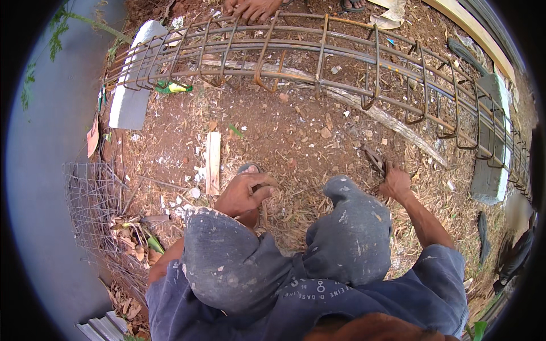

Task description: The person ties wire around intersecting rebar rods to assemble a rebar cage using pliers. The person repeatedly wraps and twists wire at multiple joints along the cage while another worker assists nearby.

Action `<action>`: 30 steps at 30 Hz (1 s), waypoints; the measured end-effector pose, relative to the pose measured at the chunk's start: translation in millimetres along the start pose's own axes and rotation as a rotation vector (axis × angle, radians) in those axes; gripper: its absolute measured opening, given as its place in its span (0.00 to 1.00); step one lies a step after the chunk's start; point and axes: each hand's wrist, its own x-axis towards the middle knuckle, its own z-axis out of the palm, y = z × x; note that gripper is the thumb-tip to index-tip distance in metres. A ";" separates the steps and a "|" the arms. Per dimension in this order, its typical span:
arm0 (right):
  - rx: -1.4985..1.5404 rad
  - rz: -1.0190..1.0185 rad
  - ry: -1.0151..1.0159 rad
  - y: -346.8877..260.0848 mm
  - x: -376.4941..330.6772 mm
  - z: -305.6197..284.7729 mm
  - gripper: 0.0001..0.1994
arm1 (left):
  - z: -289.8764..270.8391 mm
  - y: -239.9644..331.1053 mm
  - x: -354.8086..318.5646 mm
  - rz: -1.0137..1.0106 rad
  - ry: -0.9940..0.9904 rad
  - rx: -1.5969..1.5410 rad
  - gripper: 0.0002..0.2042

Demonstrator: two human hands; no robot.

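My right hand [394,181] is closed around the handles of a pair of dark metal pincers [372,158], held low over the ground to the right of my knee. The jaws point up and away from me. My left hand [244,192] hangs over my left knee with its fingers loosely bent and the thumb apart. Nothing shows in it. Beyond both hands a long cage of rusty rebar [318,51], with square stirrups along its bars, spans from left to right. Neither of my hands touches it.
The cage rests on a pale block [129,102] at left and a grey block [490,170] at right. Another person's hands [253,9] are at its far side. A wood strip [212,162], a long weathered board [392,122] and wire mesh [85,199] lie around.
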 end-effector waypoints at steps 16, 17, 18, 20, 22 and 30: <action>1.009 0.047 -0.287 -42.1 -97.1 -178.0 0.39 | -36.3 20.7 243.0 0.477 0.258 0.685 0.28; 0.764 0.078 -0.205 -52.1 -93.5 -194.2 0.40 | -35.3 22.8 248.3 0.463 0.175 0.678 0.29; 0.570 -0.050 -0.078 -55.1 -90.2 -203.5 0.42 | -31.9 23.8 251.3 0.567 0.271 0.672 0.26; 0.295 -0.115 -0.004 -80.1 -80.0 -241.0 0.43 | -32.4 27.4 256.3 0.499 0.129 0.594 0.21; 0.275 -0.097 -0.059 -109.8 -56.0 -269.0 0.42 | -16.3 -3.8 276.0 0.687 0.390 0.534 0.12; -0.065 -0.022 -0.371 -159.9 -16.5 -316.6 0.43 | -12.5 3.0 279.2 0.687 0.370 0.622 0.10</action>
